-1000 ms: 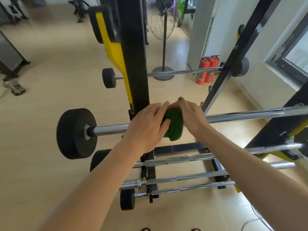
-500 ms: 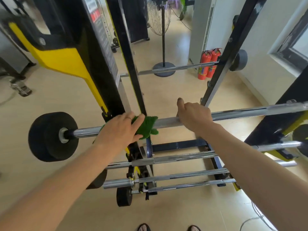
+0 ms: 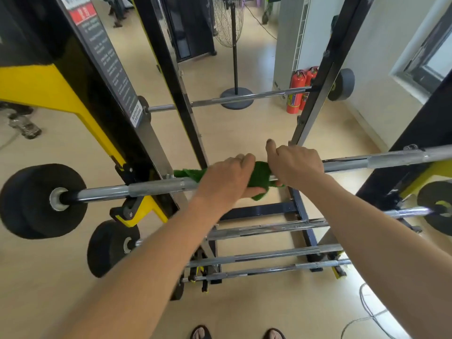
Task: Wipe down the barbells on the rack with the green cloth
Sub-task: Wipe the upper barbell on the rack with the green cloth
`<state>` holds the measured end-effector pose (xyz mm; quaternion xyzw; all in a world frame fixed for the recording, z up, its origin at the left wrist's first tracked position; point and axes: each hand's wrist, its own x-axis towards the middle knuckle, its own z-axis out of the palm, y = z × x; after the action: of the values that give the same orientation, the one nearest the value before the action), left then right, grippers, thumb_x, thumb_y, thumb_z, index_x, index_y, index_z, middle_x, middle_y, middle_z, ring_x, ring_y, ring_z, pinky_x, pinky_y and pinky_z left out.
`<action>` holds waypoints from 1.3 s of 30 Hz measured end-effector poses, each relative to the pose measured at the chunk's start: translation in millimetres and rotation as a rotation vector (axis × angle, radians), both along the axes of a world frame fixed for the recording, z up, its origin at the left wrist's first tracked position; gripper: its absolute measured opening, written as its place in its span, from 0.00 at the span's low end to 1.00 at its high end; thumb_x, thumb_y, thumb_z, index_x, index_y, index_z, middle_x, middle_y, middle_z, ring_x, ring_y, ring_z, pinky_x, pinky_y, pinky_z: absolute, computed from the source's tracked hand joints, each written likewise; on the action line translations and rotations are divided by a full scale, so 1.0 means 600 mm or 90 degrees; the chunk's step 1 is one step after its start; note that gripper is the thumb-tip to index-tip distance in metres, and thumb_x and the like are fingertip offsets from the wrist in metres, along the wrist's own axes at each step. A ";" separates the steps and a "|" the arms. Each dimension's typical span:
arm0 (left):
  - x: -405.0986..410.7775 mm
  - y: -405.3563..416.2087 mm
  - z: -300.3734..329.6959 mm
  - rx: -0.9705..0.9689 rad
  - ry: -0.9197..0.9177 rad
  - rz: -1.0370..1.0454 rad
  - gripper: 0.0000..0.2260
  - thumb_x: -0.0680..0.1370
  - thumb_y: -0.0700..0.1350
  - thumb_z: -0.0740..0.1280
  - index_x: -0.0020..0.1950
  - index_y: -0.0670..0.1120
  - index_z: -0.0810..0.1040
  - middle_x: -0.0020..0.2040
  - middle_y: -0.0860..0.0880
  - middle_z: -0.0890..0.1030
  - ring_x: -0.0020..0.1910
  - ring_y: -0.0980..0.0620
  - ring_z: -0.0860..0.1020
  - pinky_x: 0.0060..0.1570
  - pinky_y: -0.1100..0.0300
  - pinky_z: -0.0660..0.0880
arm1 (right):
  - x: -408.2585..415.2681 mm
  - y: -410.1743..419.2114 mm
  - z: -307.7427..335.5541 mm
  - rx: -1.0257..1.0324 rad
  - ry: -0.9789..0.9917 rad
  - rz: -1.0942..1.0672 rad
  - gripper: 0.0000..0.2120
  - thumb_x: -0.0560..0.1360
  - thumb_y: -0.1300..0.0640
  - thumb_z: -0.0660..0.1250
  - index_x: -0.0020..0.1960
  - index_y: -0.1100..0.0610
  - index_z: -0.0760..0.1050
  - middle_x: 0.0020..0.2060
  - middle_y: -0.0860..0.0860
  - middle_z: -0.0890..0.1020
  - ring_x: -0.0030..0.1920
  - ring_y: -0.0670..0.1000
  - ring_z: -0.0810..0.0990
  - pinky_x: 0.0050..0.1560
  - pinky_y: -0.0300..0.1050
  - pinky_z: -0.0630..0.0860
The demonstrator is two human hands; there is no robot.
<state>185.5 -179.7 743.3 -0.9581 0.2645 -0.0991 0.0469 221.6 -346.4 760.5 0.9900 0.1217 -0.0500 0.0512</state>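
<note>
Fingers [image 3: 244,159] curled round green cloth [image 3: 260,173], barbell [image 3: 156,188]

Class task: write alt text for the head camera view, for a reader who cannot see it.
Two bare hands work a green cloth on a racked chrome barbell: the left hand grips cloth and bar, the right hand grips the bar beside it. More barbells lie on lower rack levels.

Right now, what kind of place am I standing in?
Most likely a gym. A black and yellow rack holds several barbells, the top barbell carries black weight plates, and more machines stand behind.
</note>
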 end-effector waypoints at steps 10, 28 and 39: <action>-0.006 0.072 0.029 0.020 0.136 0.121 0.25 0.74 0.62 0.69 0.61 0.49 0.65 0.49 0.50 0.79 0.40 0.51 0.79 0.40 0.57 0.78 | -0.005 0.000 -0.008 0.005 -0.035 0.023 0.20 0.83 0.55 0.54 0.73 0.55 0.59 0.45 0.52 0.81 0.38 0.57 0.72 0.36 0.48 0.67; 0.002 0.041 0.012 0.004 0.110 0.177 0.21 0.73 0.62 0.69 0.59 0.55 0.67 0.45 0.54 0.78 0.43 0.50 0.79 0.38 0.57 0.72 | -0.010 -0.012 -0.003 0.254 -0.021 -0.016 0.18 0.83 0.55 0.44 0.61 0.54 0.71 0.32 0.50 0.73 0.37 0.58 0.76 0.35 0.46 0.65; 0.040 -0.125 0.018 -0.072 0.216 0.144 0.11 0.77 0.58 0.62 0.45 0.50 0.74 0.33 0.54 0.77 0.31 0.54 0.75 0.33 0.58 0.70 | 0.002 -0.031 0.023 0.409 0.111 -0.073 0.29 0.84 0.43 0.38 0.61 0.52 0.75 0.50 0.55 0.80 0.49 0.56 0.77 0.50 0.50 0.66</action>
<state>209.2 -254.6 753.9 -0.9858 0.1533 0.0551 -0.0417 223.1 -365.2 774.4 0.9529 0.0793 -0.0963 -0.2766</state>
